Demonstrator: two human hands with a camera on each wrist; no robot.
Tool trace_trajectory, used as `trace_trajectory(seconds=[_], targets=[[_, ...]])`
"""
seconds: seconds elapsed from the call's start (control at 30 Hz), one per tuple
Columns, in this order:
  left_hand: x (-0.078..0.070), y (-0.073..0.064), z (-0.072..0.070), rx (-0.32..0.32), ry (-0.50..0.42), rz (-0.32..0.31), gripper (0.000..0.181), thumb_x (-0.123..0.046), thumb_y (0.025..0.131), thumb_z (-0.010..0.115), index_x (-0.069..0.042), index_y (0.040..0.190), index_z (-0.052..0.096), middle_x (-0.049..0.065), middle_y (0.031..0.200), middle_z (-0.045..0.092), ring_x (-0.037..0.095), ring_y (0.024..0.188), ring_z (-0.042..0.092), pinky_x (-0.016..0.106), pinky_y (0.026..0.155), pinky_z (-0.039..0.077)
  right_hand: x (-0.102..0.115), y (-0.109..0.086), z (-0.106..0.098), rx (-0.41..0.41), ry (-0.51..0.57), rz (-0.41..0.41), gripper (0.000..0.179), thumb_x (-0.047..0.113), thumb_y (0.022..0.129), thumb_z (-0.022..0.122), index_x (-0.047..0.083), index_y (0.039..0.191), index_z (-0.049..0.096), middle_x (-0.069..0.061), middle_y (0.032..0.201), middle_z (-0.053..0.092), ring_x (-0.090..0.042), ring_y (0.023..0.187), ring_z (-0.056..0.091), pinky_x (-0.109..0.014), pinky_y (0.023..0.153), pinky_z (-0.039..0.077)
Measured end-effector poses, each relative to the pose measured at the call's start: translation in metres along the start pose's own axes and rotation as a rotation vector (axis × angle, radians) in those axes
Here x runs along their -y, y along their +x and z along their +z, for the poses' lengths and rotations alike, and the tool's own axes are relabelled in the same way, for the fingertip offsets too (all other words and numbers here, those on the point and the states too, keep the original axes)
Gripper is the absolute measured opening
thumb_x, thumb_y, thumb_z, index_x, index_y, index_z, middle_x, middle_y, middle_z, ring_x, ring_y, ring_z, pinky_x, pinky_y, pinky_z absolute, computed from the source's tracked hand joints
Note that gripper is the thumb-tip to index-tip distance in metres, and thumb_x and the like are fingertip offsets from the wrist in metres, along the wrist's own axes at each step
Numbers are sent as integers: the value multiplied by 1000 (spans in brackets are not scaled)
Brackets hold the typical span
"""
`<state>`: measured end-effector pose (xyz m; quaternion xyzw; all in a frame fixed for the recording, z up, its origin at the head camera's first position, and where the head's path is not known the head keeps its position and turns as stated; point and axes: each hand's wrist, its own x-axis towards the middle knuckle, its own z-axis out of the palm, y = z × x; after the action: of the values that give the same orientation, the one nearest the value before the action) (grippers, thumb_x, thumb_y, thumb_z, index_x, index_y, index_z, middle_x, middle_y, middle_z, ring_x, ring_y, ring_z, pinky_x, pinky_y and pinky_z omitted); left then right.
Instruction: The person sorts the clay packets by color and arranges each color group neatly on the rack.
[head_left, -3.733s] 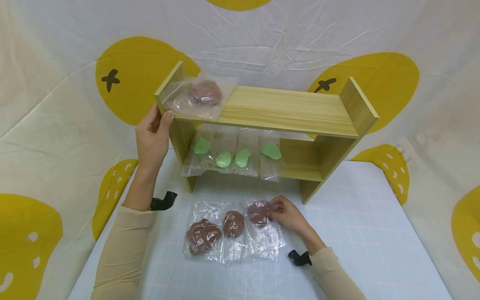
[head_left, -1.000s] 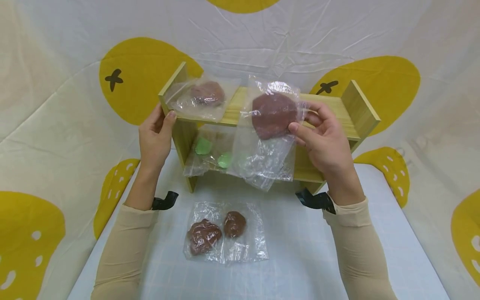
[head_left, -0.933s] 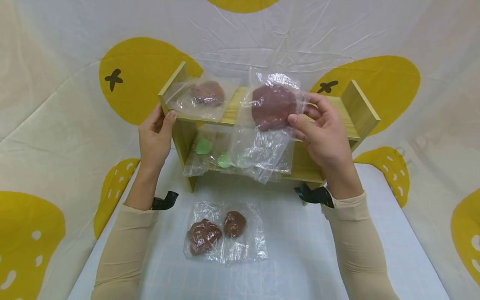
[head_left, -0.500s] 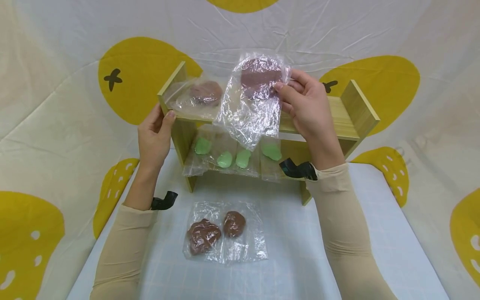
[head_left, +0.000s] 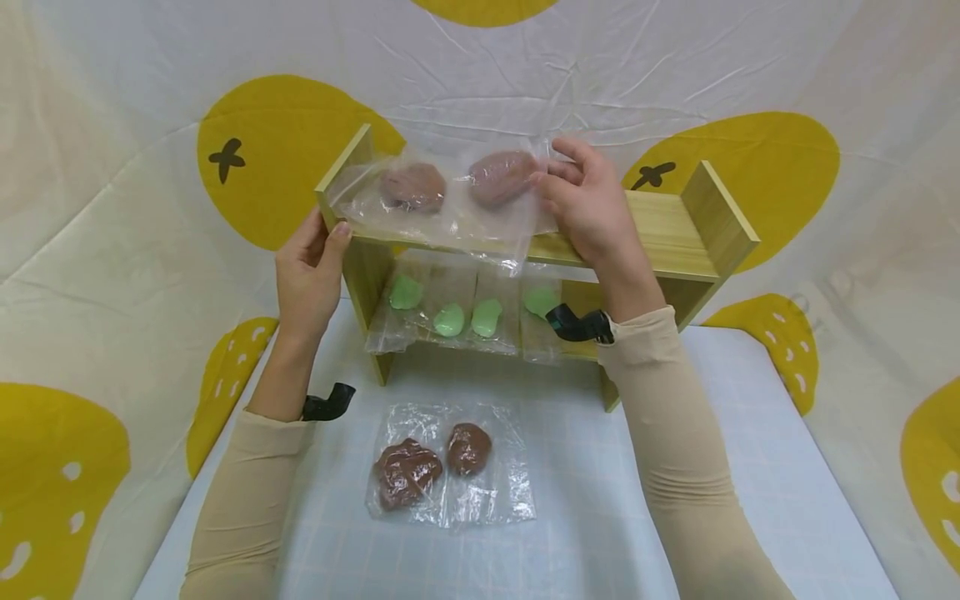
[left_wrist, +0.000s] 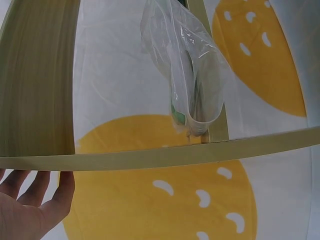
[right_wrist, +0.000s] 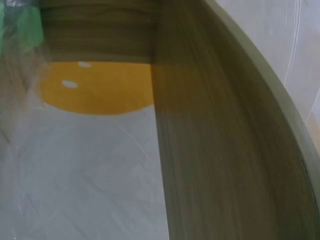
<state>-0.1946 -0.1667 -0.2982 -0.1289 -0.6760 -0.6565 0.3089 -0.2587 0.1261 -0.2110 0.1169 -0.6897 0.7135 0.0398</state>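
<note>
My left hand (head_left: 307, 275) grips the upper left corner of a small wooden shelf (head_left: 663, 237), thumb on the front edge; in the left wrist view its fingers (left_wrist: 62, 195) touch the side panel. At the top board, my right hand (head_left: 596, 208) pinches the right edge of a clear plastic bag (head_left: 501, 179) with a flat brown, dough-like lump inside. The bag's lower end hangs over the board's front edge. Just left of it lies another bag with a brown lump (head_left: 412, 187). The right wrist view shows the shelf's side panel (right_wrist: 210, 130), not the hand.
On the lower board several clear bags with light green lumps (head_left: 448, 319) lie in a row, left of its right end. Two more bagged brown lumps, a bumpy one (head_left: 407, 472) and a rounder one (head_left: 469, 448), lie on the table (head_left: 585, 517) in front.
My right hand has lifted the bag from the table, carried it up, then left and down onto the top board beside the first bag. The left hand has stayed on the shelf corner.
</note>
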Motion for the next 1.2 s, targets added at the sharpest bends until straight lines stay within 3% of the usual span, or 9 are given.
trace_trajectory(seconds=[0.1, 0.27, 0.43, 0.7, 0.93, 1.2], targets=[[0, 0, 0, -2, -9, 5, 40, -5, 101, 58, -2, 140, 57, 14, 135, 61, 22, 121, 58, 35, 104, 45, -3, 0, 0, 10, -109, -16, 61, 0, 94, 61, -1, 151, 38, -22, 137, 52, -18, 89, 60, -18, 65, 50], [0, 0, 1, -2, -18, 2, 40, -5, 100, 58, -1, 140, 57, 14, 135, 61, 22, 121, 58, 34, 104, 45, -4, 0, 0, 21, -286, -39, 59, 8, 95, 65, -3, 148, 42, -20, 145, 47, -22, 105, 62, -24, 87, 51], [1, 1, 2, 2, -16, -2, 41, -5, 100, 58, 1, 141, 55, 15, 136, 60, 22, 122, 58, 35, 104, 45, -4, -2, 1, 47, -343, -53, 59, 11, 97, 65, -6, 148, 41, -21, 147, 47, -25, 126, 54, -29, 104, 44], [5, 2, 2, -1, -20, -3, 42, -5, 100, 58, 1, 142, 54, 16, 137, 59, 22, 123, 57, 35, 104, 45, 0, -8, -5, 49, -469, -26, 63, 30, 100, 61, 5, 153, 39, -13, 157, 37, -21, 141, 38, -28, 113, 31], [6, 2, 0, 3, -16, 3, 41, -7, 101, 59, -2, 141, 55, 14, 136, 60, 22, 124, 57, 35, 105, 44, 3, -18, -12, 58, -485, -29, 66, 36, 100, 60, 9, 155, 37, -11, 156, 38, -19, 140, 40, -28, 113, 30], [5, 2, 0, 0, -4, 1, 40, -7, 101, 58, -5, 141, 57, 12, 136, 61, 22, 123, 58, 35, 105, 44, 3, -39, -22, 36, -321, -124, 56, 24, 100, 63, 6, 149, 45, -14, 143, 53, -24, 130, 52, -33, 107, 40]])
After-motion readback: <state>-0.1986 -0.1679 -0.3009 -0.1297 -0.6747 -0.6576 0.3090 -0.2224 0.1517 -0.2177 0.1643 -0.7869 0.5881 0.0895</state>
